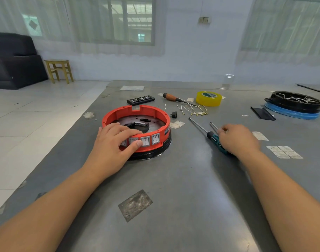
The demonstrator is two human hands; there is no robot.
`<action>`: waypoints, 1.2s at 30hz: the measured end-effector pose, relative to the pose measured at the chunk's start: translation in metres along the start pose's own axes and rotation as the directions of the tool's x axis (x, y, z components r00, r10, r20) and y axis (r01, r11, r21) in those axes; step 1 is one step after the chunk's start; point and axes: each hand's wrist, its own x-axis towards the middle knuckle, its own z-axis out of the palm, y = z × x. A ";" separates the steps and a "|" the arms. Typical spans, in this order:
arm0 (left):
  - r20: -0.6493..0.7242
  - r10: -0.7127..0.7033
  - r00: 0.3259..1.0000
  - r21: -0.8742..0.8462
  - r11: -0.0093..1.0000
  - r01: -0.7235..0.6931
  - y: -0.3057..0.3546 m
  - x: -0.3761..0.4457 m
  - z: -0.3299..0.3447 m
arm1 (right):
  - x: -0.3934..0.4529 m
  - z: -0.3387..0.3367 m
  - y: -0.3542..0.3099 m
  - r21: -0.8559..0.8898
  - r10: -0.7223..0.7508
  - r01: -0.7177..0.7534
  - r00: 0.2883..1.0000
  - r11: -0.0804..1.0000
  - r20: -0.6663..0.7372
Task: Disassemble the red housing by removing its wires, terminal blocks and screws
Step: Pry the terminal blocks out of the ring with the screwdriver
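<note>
Left hand (pixel 117 142) is draped over the red housing's (pixel 137 128) near rim toward the desk's (pixel 173 188) left edge, thumb pinching the switches; right hand (pixel 237 139) fingers curl around the green screwdriver (pixel 213 136) lying flat.

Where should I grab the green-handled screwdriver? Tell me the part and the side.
Grip the green-handled screwdriver by its thick handle, coming from above and from the right, where the right hand already rests on it. It lies flat on the table, its thin shaft pointing away towards the far left, so the handle end is nearest.
</note>
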 end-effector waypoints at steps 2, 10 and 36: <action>0.012 -0.012 1.000 -0.006 1.000 0.012 0.001 0.000 0.000 | -0.002 0.002 -0.002 0.013 -0.012 0.012 0.998 1.000 0.069; 0.008 -0.030 1.000 -0.014 0.999 0.030 0.006 -0.003 0.003 | -0.012 0.018 -0.021 -0.303 -0.123 0.118 0.992 0.946 0.004; -0.343 -0.201 0.917 -0.482 0.876 0.011 0.018 -0.006 -0.007 | -0.040 0.029 -0.054 0.389 -0.660 0.612 0.751 0.689 -0.012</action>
